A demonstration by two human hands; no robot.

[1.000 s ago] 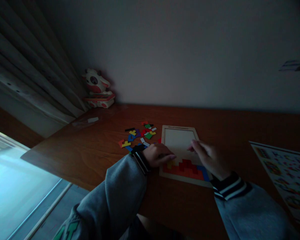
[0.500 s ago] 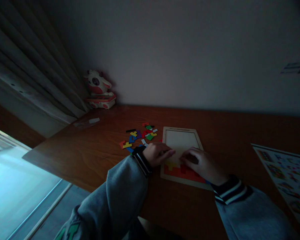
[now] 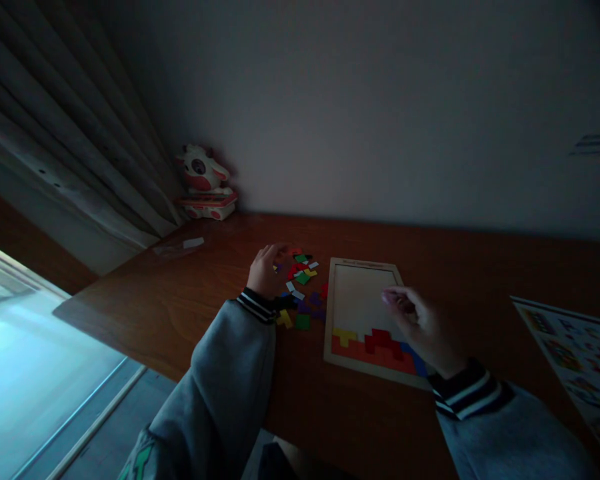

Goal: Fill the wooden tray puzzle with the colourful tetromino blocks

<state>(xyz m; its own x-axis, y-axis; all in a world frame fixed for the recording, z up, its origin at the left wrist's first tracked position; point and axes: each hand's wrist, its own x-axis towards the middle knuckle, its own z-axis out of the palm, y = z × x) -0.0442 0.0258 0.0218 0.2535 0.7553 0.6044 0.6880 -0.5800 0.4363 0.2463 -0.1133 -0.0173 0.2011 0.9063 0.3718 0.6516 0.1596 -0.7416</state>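
My left hand (image 3: pixel 266 270) reaches over the loose, coloured puzzle pieces (image 3: pixel 303 279), its fingers apart and curving down. No piece shows in it. My right hand (image 3: pixel 420 323) hovers above the right side of the wooden puzzle board (image 3: pixel 329 313), thumb and fingertips drawn together; whether a small piece sits between them cannot be made out. Along the near end of the board lie a yellow piece (image 3: pixel 345 337), red pieces (image 3: pixel 383 340), orange pieces (image 3: pixel 357 349) and a blue piece (image 3: pixel 416 360). The far part of the board shows its pale base.
A cow-shaped toy (image 3: pixel 206 183) stands at the back left by the curtain (image 3: pixel 80 133). A clear bag with a white label (image 3: pixel 193 243) lies near it. A printed picture sheet (image 3: pixel 570 360) lies on the right. The table's left edge borders a bright window area.
My left hand has moved left and away from the board to the loose pieces. My right hand has lifted slightly to the right, uncovering the red pieces on the board.
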